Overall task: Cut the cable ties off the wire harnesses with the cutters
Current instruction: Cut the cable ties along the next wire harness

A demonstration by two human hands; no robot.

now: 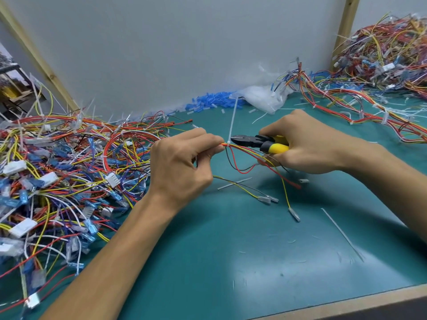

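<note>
In the head view, above the green table (231, 250), the left hand (182, 162) pinches a thin wire harness (245, 153) at its white cable tie (231, 125). The right hand (307, 146) grips the yellow-handled cutters (261, 142), tips just beside the tie. Tangled harness piles lie at left (57, 169) and far right (381, 54).

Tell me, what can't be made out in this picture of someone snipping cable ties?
Head view, the only one:
1. Whether the blades of the cutters already touch the cable tie: too small to tell.
2. The stretch of wire harness inside the left hand: hidden by its curled fingers.
3. Most of the cutters' handles: covered by the right hand.
4. How far the wire pile reaches: cut off by the left edge.
</note>
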